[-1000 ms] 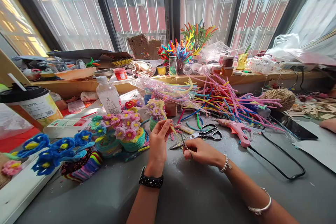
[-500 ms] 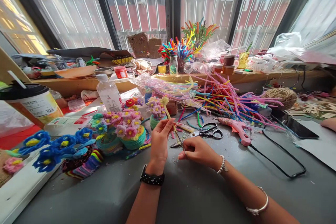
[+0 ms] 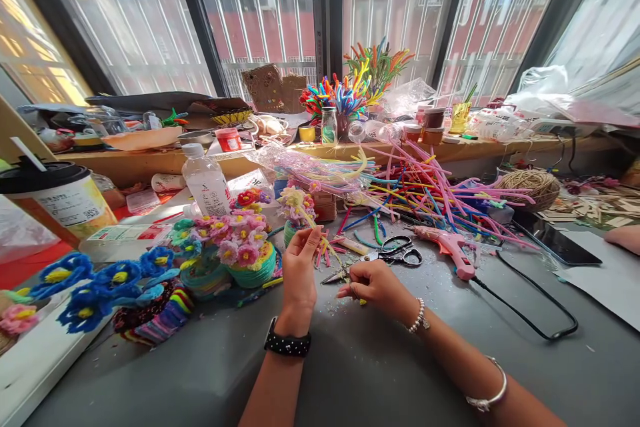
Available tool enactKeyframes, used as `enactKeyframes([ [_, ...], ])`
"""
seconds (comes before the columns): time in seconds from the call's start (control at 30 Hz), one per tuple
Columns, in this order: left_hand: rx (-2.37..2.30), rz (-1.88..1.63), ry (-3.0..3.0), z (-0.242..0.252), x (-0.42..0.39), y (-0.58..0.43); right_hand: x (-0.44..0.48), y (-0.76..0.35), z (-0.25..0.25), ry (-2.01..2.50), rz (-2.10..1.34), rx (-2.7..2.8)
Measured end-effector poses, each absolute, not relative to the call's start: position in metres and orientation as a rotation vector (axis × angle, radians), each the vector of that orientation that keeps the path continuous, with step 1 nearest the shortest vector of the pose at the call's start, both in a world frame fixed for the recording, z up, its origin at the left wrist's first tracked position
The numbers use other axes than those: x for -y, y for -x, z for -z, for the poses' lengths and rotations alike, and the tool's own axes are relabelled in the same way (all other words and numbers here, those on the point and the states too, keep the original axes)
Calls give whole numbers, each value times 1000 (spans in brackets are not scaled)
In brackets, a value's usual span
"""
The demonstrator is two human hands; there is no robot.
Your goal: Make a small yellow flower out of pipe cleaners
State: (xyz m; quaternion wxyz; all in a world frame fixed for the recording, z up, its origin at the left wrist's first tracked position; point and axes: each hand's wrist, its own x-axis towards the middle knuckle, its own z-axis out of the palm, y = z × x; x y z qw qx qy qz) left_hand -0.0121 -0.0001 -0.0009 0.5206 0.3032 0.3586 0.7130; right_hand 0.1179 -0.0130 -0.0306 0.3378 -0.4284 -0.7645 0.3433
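My left hand (image 3: 300, 273) pinches a thin yellow pipe cleaner (image 3: 327, 240) between thumb and fingertips. Its upper end reaches toward a pale yellow flower head in front of the small pink flower pot. My right hand (image 3: 374, 285) is closed around what looks like a small pair of scissors (image 3: 354, 285), mostly hidden by the fingers, at the lower end of the pipe cleaner. Beyond the hands lie black-handled scissors (image 3: 397, 252). Bits of fuzz are scattered on the grey table below, with a small yellow piece by the right hand.
Potted pipe-cleaner flowers (image 3: 245, 247) and blue flowers (image 3: 120, 277) stand to the left, by a clear bottle (image 3: 205, 180) and a cup (image 3: 57, 200). On the right are a pink glue gun (image 3: 450, 250) with its cord, a phone (image 3: 555, 240), and another person's hand (image 3: 623, 238).
The left hand has shifted slightly down and left, the pipe cleaner's yellow end dropping with it. More fuzz and a small yellow piece now show near the right hand.
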Motion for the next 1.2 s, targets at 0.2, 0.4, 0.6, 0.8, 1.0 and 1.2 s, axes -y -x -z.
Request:
enactKeyframes([
  [0.2, -850, -1648, -742, 1, 1, 13, 15, -119, 26, 1020, -1034, 2057],
  [0.4, -805, -1643, -694, 1, 1, 14, 14, -122, 25, 1053, -998, 2108],
  [0.6, -825, -1620, -705, 0, 1, 13, 15, -126, 24, 938, -1133, 2258],
  [0.8, -847, -1551, -827, 3, 1, 12, 18, -126, 17, 866, -1190, 2290],
  [1.0, -874, -1517, -944, 6, 0, 12, 17, -124, 22, 913, -1193, 2176],
  [1.2, -939, -1618, -892, 4, 0, 13, 17, -119, 26, 1016, -1127, 2001],
])
